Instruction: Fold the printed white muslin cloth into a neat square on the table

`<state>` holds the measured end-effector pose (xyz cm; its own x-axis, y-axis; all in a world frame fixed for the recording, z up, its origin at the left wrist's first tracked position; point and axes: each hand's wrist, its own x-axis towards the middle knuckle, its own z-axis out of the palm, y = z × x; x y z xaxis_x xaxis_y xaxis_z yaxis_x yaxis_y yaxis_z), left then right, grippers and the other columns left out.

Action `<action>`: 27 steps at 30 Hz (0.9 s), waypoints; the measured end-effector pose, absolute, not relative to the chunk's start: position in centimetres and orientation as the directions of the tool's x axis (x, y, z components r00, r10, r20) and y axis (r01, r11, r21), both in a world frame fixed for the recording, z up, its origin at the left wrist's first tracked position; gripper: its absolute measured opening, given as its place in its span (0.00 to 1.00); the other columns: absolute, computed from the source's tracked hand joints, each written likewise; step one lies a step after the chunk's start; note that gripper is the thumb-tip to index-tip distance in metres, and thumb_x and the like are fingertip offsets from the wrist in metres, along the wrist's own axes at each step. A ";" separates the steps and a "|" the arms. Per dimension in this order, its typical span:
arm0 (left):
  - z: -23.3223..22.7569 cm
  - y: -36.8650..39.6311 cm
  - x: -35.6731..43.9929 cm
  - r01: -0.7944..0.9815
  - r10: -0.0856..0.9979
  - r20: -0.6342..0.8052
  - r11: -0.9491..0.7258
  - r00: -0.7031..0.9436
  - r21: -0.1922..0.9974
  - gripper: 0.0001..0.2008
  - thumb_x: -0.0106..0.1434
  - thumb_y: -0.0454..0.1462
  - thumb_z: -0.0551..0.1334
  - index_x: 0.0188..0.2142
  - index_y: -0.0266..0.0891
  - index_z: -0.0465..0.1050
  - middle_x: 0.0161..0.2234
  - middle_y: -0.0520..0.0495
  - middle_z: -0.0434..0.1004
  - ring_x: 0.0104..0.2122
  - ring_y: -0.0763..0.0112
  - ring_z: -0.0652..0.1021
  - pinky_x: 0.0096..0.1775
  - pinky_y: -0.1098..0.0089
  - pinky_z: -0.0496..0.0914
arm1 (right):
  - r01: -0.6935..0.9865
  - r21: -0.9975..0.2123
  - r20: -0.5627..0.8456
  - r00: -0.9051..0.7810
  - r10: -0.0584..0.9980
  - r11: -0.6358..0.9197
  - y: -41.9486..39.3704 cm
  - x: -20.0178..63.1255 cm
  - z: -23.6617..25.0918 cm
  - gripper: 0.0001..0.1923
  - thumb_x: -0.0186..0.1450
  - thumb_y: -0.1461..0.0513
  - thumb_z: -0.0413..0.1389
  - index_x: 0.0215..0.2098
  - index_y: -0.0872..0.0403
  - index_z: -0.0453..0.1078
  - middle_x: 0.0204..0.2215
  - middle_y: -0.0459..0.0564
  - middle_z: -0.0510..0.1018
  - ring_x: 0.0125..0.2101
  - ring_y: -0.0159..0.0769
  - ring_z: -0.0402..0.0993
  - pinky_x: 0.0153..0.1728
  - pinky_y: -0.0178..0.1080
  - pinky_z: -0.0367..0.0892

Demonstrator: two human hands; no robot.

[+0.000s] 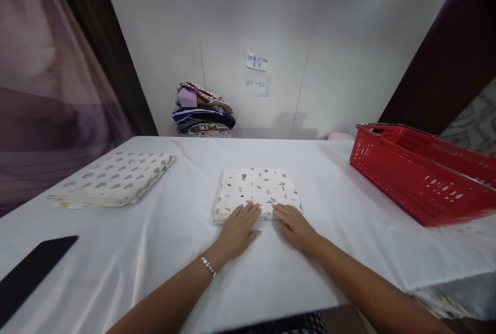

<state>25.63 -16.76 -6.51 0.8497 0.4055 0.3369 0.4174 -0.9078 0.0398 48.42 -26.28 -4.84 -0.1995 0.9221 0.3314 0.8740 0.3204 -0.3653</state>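
Note:
A small folded white cloth (258,189) with little printed figures lies flat in the middle of the white-covered table (186,256). My left hand (237,231) rests palm down with its fingertips on the cloth's near edge; a silver bracelet sits on that wrist. My right hand (297,228) lies flat beside it, fingers spread, touching the same near edge toward the right corner. Neither hand grips anything.
A second folded cloth (112,185) with grey patterned spots lies at the left. A red plastic basket (422,176) stands at the right. A stack of folded fabrics (203,110) sits against the back wall. A dark flat object (33,269) lies at the near left.

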 end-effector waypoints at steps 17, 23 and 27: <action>-2.8 -14.4 25.9 0.588 0.639 0.270 -0.769 0.720 0.251 0.24 0.65 0.50 0.48 0.54 0.42 0.64 0.59 0.44 0.62 0.60 0.59 0.58 0.58 0.53 0.54 | 0.950 -0.275 -0.012 0.151 0.988 -0.148 -22.4 50.0 -5.6 0.34 0.67 0.46 0.36 0.64 0.59 0.48 0.65 0.55 0.44 0.64 0.45 0.35 0.60 0.51 0.43; -5.2 -11.8 24.2 0.767 0.794 0.229 -0.606 0.563 0.213 0.29 0.64 0.51 0.47 0.58 0.35 0.57 0.62 0.37 0.52 0.63 0.54 0.51 0.56 0.51 0.57 | 0.948 -0.280 -0.115 0.123 0.986 -0.151 -20.8 50.4 -3.6 0.34 0.66 0.46 0.39 0.63 0.56 0.50 0.65 0.56 0.45 0.64 0.49 0.36 0.58 0.56 0.43; -5.8 -12.2 24.1 0.767 0.788 0.252 -0.610 0.562 0.200 0.29 0.64 0.51 0.47 0.58 0.34 0.57 0.62 0.37 0.53 0.63 0.54 0.50 0.56 0.54 0.59 | 0.964 -0.240 0.096 0.143 0.985 -0.117 -17.5 50.7 -2.6 0.36 0.66 0.45 0.37 0.65 0.58 0.45 0.65 0.57 0.40 0.64 0.46 0.31 0.60 0.54 0.38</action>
<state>24.06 -12.20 -5.81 0.5616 0.7880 0.2522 0.7665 -0.6103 0.1999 50.69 -17.54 -2.58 0.1432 0.9850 0.0963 0.9637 -0.1166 -0.2400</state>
